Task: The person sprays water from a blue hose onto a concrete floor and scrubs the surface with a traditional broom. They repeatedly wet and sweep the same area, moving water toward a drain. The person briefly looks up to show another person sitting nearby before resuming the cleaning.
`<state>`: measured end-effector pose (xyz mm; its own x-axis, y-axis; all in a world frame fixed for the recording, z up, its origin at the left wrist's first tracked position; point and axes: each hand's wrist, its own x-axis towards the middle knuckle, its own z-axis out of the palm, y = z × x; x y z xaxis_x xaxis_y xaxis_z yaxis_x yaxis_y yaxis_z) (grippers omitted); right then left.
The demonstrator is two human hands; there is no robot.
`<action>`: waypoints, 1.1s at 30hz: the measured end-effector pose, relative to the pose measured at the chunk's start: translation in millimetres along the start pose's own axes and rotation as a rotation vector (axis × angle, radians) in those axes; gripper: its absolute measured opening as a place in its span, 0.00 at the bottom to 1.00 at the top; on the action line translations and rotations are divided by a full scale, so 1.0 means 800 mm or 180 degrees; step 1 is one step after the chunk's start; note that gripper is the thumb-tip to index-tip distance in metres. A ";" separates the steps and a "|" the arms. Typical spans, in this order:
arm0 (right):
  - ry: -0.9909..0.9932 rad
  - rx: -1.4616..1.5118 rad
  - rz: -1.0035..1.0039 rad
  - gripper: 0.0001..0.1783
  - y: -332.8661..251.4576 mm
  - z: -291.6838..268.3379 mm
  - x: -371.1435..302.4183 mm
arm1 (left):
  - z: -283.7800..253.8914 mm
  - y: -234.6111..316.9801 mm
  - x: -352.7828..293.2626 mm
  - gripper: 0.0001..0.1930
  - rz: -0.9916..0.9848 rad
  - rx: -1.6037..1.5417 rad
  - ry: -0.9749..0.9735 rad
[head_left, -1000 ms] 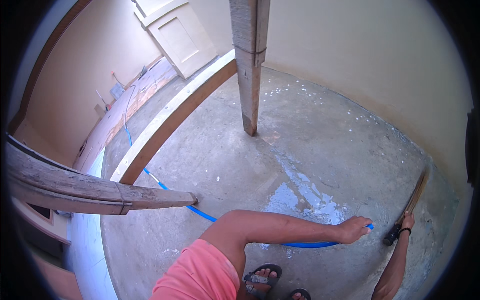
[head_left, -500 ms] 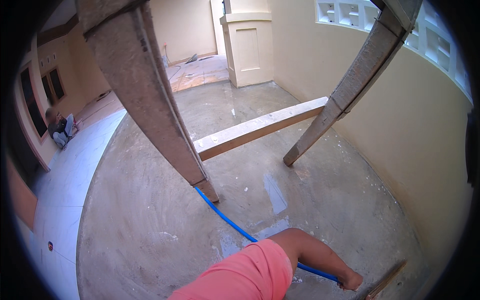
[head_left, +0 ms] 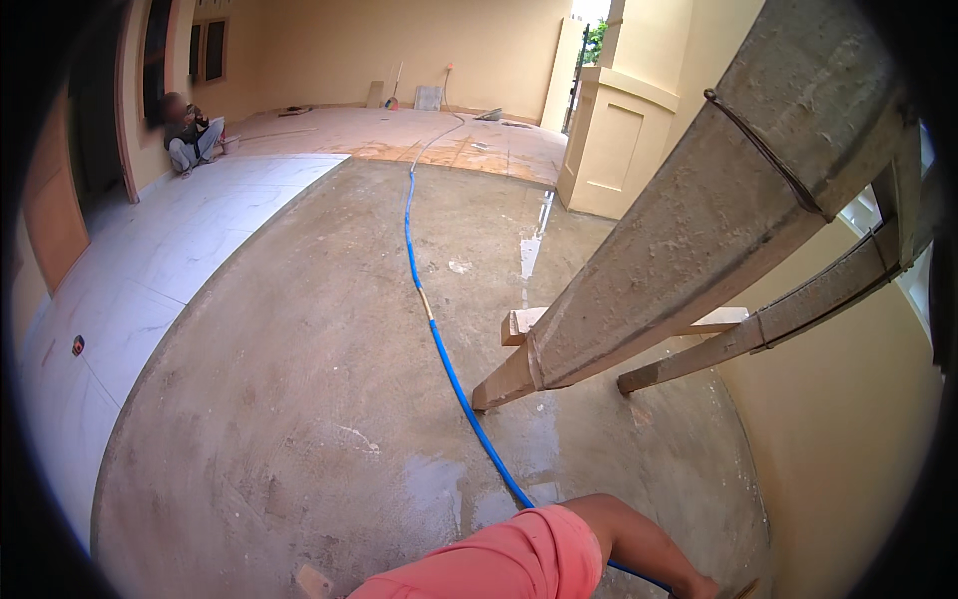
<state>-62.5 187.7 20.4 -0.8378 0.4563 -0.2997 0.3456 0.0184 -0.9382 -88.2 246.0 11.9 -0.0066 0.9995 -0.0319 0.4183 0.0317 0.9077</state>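
My right arm, in a pink sleeve (head_left: pixel 499 559), reaches out to the right along the lower edge. At its end my right hand (head_left: pixel 699 587) is closed on a blue hose (head_left: pixel 461 394), though the lower edge cuts off most of the fingers. The hose passes under my arm, then runs away over the wet grey concrete floor (head_left: pixel 289 349) past the foot of a wooden post (head_left: pixel 679 220). A tan section interrupts the blue partway along. Just beside my hand shows the end of a piece of wood (head_left: pixel 744 589). My left hand is out of view.
The post belongs to a wooden stand with a crossbar (head_left: pixel 524 324) and a second leg (head_left: pixel 738 349), close to the right wall. White tiles (head_left: pixel 200 260) border the concrete on the left. A person (head_left: pixel 190 138) sits against the far left wall. A cream pillar (head_left: pixel 619 150) rises behind.
The view has swung left, so the wooden stand now appears farther right and more of the hose shows. My right hand sits lower in the picture, still on the hose.
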 end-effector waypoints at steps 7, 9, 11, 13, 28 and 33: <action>-0.0588 0.0450 -0.0008 0.28 -0.032 0.101 0.022 | -0.039 0.002 -0.043 0.09 -0.0172 0.0482 0.0212; -0.0496 0.0548 0.0006 0.27 -0.033 0.099 0.027 | -0.036 0.012 -0.047 0.09 -0.0072 0.0766 0.0043; -0.0489 0.0633 0.0068 0.27 -0.033 0.105 0.027 | -0.036 0.013 -0.058 0.09 -0.0064 0.0940 -0.0090; -0.0527 0.0689 0.0136 0.26 -0.031 0.118 0.026 | -0.034 0.010 -0.069 0.09 -0.0060 0.1116 -0.0216; -0.0377 0.0938 0.0365 0.24 -0.015 0.106 0.039 | -0.014 0.000 -0.049 0.11 0.0196 0.1636 -0.0851; -0.0276 0.1019 0.0392 0.23 -0.008 0.094 0.042 | -0.004 -0.008 -0.034 0.12 0.0302 0.1764 -0.0985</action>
<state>-124.7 136.5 3.3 -0.8357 0.3602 -0.4146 0.3077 -0.3181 -0.8967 -93.7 218.7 8.8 0.2814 0.9467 -0.1565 0.8122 -0.1482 0.5642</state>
